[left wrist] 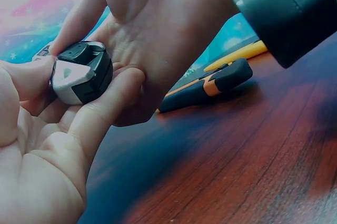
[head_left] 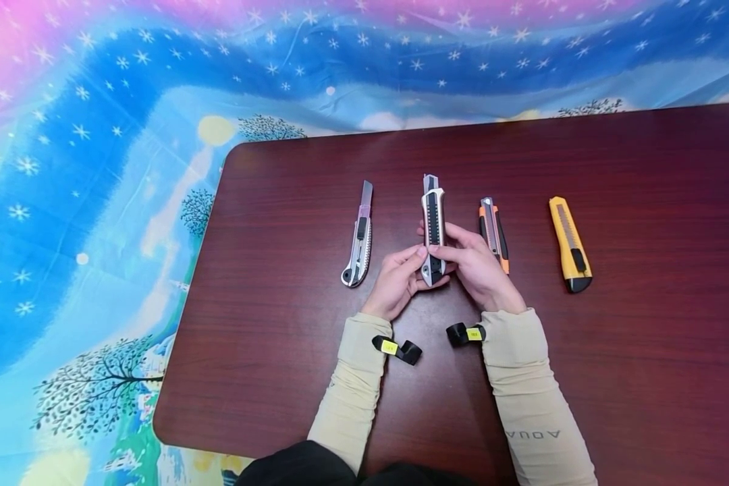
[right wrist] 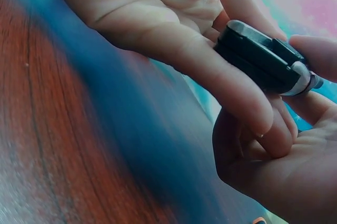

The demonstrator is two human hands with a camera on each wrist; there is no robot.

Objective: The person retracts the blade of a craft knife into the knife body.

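Note:
Both hands hold a silver and black utility knife (head_left: 433, 216) upright in the head view, its short blade end pointing away from the body. My left hand (head_left: 395, 280) grips the lower left of the handle, thumb on its edge. From the other side my right hand (head_left: 480, 266) grips it, thumb on the front and fingers behind. In the left wrist view the black and white butt end of the knife (left wrist: 81, 74) faces the camera, between the thumbs and curled fingers. The right wrist view shows the dark handle (right wrist: 263, 60) lying across the fingers.
On the dark red table (head_left: 267, 337) lie a silver cutter with a purple part (head_left: 360, 236) on the left, an orange and black cutter (head_left: 492, 229) partly behind the right hand, and a yellow cutter (head_left: 569, 243) farther right. A patterned cloth (head_left: 127, 135) hangs behind.

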